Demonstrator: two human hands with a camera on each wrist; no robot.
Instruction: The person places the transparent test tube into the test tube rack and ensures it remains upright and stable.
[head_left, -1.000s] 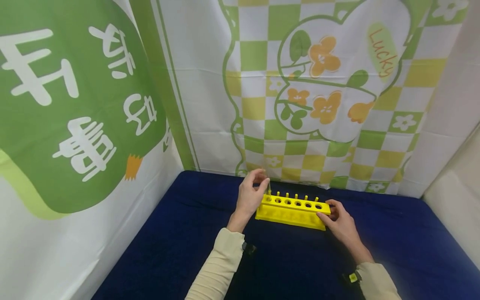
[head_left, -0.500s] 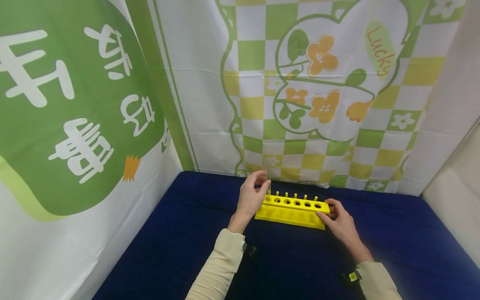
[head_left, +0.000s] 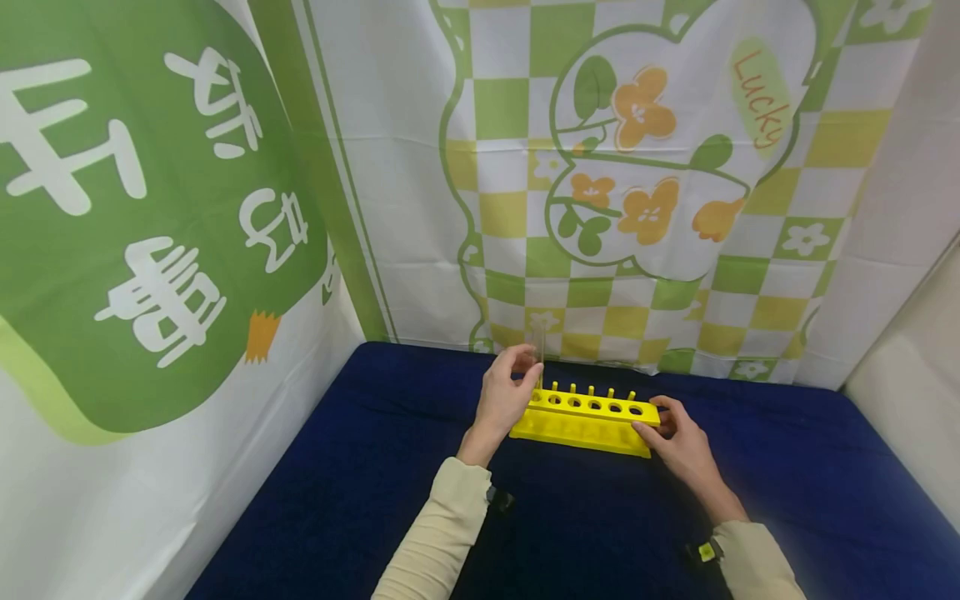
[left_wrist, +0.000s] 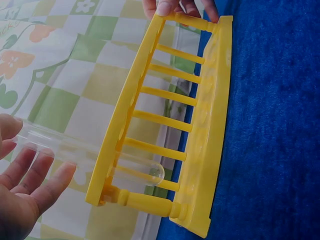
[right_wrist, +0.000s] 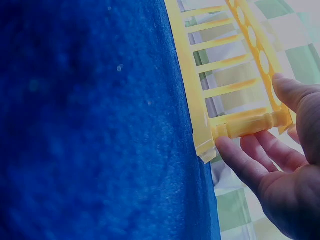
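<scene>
A yellow test tube rack [head_left: 581, 432] stands on the dark blue cloth, with a row of round holes along its top bar and pegs behind it. My left hand [head_left: 501, 393] pinches a clear test tube [head_left: 541, 342] upright at the rack's left end. In the left wrist view the tube [left_wrist: 142, 171] passes through the end hole, its rounded bottom between top bar and base, apart from the base. My right hand [head_left: 681, 443] holds the rack's right end. The right wrist view shows the right thumb on the top bar and fingers by the end post [right_wrist: 250, 125].
Dark blue cloth [head_left: 570, 525] covers the table. Behind it hangs a green, white and yellow checked curtain [head_left: 502, 217], close to the rack's far side. A green and white printed curtain [head_left: 150, 350] borders the left.
The test tube has risen in the left hand, so more of it shows above the fingers. The right hand and rack stay nearly still.
</scene>
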